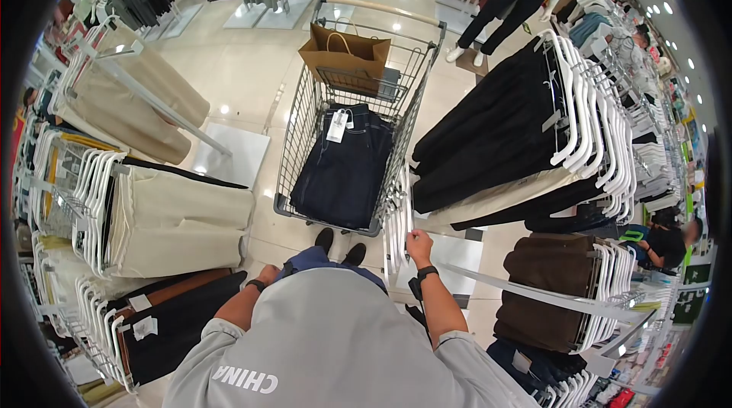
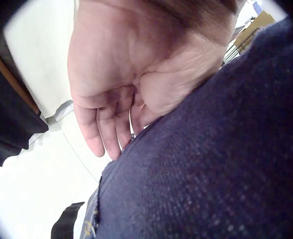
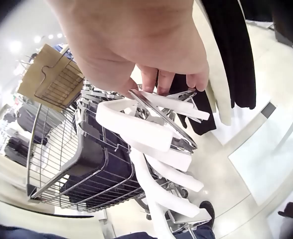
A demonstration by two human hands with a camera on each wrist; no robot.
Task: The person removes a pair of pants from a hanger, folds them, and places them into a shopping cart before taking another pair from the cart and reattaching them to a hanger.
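Observation:
My right hand (image 1: 418,248) grips a bunch of white hangers (image 1: 398,219) beside the near right corner of the shopping cart (image 1: 278,194). In the right wrist view, its fingers (image 3: 165,81) curl over the top of the hangers (image 3: 131,124), whose metal clips show. No garment shows on these hangers. Folded dark blue jeans (image 1: 343,171) with a white tag (image 1: 336,127) lie in the cart. At my left side, the left hand (image 1: 268,274) hangs loosely with nothing in it, next to the dark denim (image 2: 206,164) that I wear.
A brown paper bag (image 1: 366,53) stands at the cart's far end. Racks of black trousers (image 1: 496,126) and brown trousers (image 1: 545,286) are on the right, cream trousers (image 1: 179,221) on the left. A metal rail (image 1: 534,297) juts out near my right arm. A mannequin (image 1: 503,4) stands beyond.

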